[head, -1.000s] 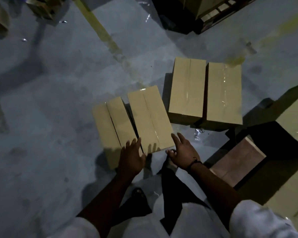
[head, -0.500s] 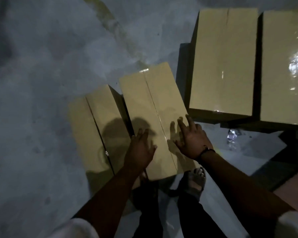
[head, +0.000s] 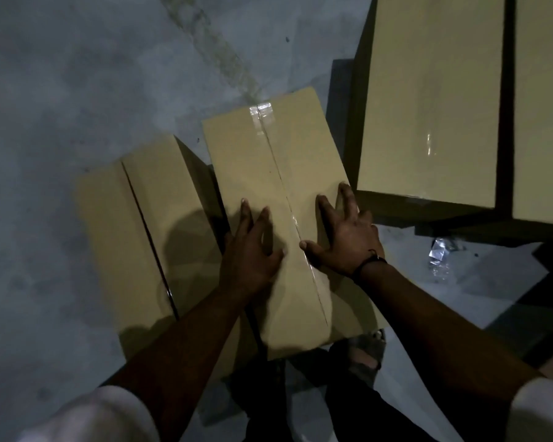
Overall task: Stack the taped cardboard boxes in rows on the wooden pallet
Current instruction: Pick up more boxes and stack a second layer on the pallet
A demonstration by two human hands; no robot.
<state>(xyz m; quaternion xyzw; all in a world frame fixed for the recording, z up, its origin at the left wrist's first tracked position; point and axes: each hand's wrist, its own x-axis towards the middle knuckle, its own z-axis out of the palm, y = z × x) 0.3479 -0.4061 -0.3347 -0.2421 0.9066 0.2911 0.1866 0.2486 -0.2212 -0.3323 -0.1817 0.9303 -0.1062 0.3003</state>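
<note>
Both hands are open with fingers spread. The left hand [head: 251,250] lies flat on the left half of the middle box [head: 278,173]. The right hand [head: 344,240] rests over its right edge; grip on the side cannot be told. The middle box sits on the floor [head: 61,90], taped along its centre seam. A second box [head: 134,224] lies just beside it on the left. Two taller boxes [head: 428,90] stand to the right.
</note>
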